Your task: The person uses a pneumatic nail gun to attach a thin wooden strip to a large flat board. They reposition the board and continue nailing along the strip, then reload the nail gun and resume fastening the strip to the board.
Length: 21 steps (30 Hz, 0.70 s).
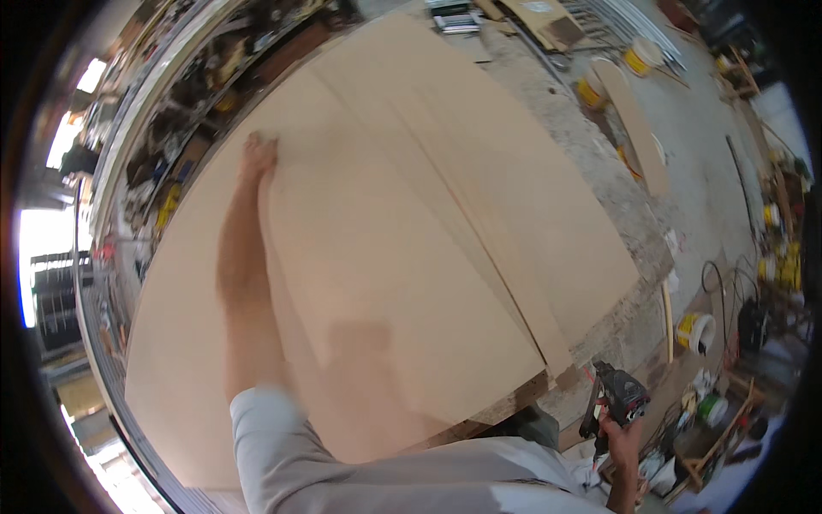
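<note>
A wide, pale tan sheet of board [377, 214] lies in front of me, with a long straight cut or seam running across its right part. Along that line lies a narrow strip of the same colour [514, 295]. My left arm stretches far over the sheet, and my left hand [260, 155] rests at its far left part. Its fingers are blurred and look bunched. Low at the right, past the sheet's near corner, my right hand [622, 439] grips a black handheld power saw [622, 392] with a flat base plate, held apart from the board.
The sheet lies on a rough, stained workbench [629, 210]. Cluttered shelves [214, 90] run along the left. On the right floor stand yellow-and-white buckets [695, 331], a leaning board [632, 124], cables and a wooden frame [715, 437]. Metal lengths [629, 30] lie at the back.
</note>
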Motion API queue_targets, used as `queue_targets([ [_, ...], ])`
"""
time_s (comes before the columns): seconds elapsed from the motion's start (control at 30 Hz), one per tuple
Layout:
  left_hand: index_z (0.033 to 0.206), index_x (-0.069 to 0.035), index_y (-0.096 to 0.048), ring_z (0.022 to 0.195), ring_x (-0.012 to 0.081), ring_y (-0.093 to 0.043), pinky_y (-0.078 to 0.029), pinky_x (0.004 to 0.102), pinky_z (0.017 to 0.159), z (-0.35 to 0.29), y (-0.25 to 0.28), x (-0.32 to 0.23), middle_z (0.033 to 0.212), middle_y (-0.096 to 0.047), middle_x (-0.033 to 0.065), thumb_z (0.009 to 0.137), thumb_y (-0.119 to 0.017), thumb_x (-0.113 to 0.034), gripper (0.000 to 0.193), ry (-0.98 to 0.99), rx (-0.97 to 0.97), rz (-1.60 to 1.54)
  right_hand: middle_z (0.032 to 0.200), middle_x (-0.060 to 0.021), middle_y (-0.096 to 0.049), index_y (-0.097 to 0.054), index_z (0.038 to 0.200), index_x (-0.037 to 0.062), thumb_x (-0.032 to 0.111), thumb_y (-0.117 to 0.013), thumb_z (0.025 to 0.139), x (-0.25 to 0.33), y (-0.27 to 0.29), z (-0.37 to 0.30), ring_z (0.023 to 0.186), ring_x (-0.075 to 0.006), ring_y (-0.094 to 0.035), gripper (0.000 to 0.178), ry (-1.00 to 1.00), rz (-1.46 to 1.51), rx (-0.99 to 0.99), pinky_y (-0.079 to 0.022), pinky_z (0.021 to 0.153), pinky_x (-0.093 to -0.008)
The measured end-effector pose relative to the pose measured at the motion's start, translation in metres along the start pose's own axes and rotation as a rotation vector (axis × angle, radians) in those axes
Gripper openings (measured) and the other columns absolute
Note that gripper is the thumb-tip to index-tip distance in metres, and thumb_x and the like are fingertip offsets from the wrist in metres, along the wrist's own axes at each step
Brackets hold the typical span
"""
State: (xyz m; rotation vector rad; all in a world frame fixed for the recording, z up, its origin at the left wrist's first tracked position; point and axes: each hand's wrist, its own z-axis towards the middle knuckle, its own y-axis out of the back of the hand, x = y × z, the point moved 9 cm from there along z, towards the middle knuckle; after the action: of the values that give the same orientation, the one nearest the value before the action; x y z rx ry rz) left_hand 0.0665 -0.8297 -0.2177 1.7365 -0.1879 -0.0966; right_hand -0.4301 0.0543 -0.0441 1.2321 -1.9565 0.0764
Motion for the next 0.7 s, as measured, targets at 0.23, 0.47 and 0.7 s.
queue_targets([
  [0.23,0.161,-0.004,-0.030,0.156,0.0399,-0.020,-0.016,0.0566,0.125,-0.123,0.007,-0.102,0.166,-0.025,0.0279,0.103,-0.047,-0.056,0.080,-0.042,-0.136,0.027,0.103,-0.0051,-0.074,-0.066,0.124,-0.0003,0.000,-0.066,0.084,0.013,0.005,-0.009,0.064,-0.0088,-0.058,0.040,0.046,0.050,-0.021,-0.048,0.057,-0.0296],
  [0.47,0.151,-0.002,-0.045,0.144,0.0413,-0.039,-0.031,0.0511,0.120,-0.389,0.083,-0.428,0.157,-0.040,0.0256,0.086,-0.075,-0.051,0.086,-0.304,-0.144,-0.522,0.089,-0.0048,-0.070,-0.070,0.114,-0.0015,0.000,-0.064,0.086,0.040,0.001,-0.006,0.060,-0.0096,-0.056,0.029,0.146,0.132,-0.035,-0.045,0.054,-0.0311],
  [0.7,0.146,0.002,-0.048,0.152,0.0435,-0.025,-0.029,0.0511,0.122,-0.408,0.045,-0.445,0.167,-0.022,0.0258,0.090,-0.064,-0.005,0.059,-0.210,-0.389,-0.801,0.093,-0.0050,-0.070,-0.065,0.112,-0.0036,0.000,-0.064,0.088,0.054,0.006,-0.025,0.059,-0.0102,-0.054,0.024,0.258,0.151,0.044,-0.045,0.055,-0.0318],
])
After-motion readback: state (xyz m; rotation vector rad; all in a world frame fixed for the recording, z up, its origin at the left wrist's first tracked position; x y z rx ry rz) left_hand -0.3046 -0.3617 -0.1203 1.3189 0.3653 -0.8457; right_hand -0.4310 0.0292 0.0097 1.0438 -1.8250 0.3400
